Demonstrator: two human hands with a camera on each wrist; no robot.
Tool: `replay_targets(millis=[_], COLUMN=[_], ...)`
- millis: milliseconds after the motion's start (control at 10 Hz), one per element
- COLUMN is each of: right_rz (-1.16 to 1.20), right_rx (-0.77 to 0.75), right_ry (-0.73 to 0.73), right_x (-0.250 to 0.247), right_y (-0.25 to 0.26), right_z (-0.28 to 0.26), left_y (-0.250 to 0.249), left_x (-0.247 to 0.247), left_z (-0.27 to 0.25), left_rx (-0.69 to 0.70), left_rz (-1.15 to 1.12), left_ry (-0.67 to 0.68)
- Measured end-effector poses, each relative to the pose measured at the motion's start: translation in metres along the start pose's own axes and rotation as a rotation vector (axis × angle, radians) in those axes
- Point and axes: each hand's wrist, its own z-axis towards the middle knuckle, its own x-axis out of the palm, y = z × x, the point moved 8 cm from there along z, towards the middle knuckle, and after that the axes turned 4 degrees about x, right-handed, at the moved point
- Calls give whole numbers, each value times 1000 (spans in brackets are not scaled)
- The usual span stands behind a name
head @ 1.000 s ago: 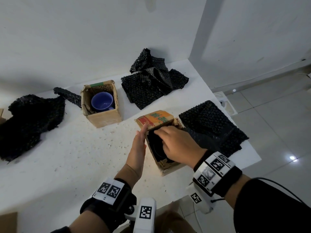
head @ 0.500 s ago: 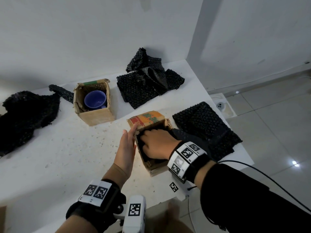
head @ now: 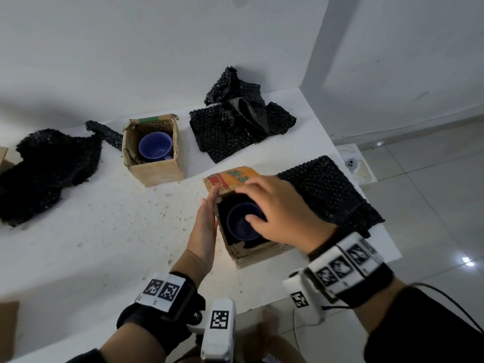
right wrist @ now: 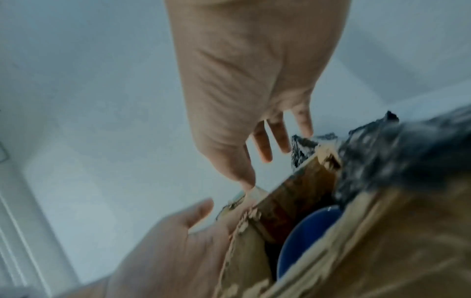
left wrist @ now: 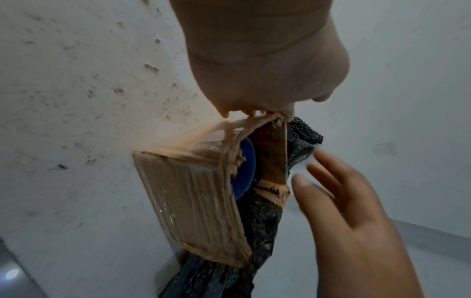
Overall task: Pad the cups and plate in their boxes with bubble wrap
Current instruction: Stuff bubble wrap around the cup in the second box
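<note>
Hands work at the near cardboard box (head: 251,254), which stands on the white table (head: 110,231) close to its front edge. The left hand (head: 203,229) lies flat with straight fingers against the box's left outer wall, and in the left wrist view its fingertips (left wrist: 251,113) touch the top rim of that wall. The right hand (head: 285,213) hovers over the open top with fingers spread and relaxed, grasping nothing; its thumb tip sits above the rim of the blue cup (head: 242,222). This cup stands upright inside the near box, with black bubble wrap (head: 227,205) filling the gap between cup and walls. A printed orange flap (head: 230,179) stands up at the far side of the box. A flat sheet of black bubble wrap (head: 330,195) lies just beside the box on its right, reaching the table's right edge. A second open cardboard box (head: 154,171) stands farther back and to the left, well apart from the first, and holds a second blue cup (head: 154,146) with no padding visible around it. A crumpled pile of bubble wrap (head: 241,121) lies at the far right corner near the wall, and another dark pile (head: 47,169) lies at the left. A narrow roll of wrap (head: 104,132) lies behind the second box.
</note>
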Motion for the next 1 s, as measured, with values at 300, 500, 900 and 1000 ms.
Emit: replay_targets(millis=[300, 500, 900, 1000], right_rz=[146, -133, -629, -509], right_rx=[335, 242, -32, -1], right_ry=[527, 273, 508, 570], right_x=[28, -18, 43, 50], right_y=[-60, -36, 14, 7], right_z=[-45, -22, -7, -17], left_y=[9, 7, 2, -1], left_x=[-10, -11, -7, -5], left_z=[5, 1, -3, -3], left_rx=[-17, 2, -9, -9], left_rz=[-27, 32, 20, 17], left_ry=[30, 18, -7, -38])
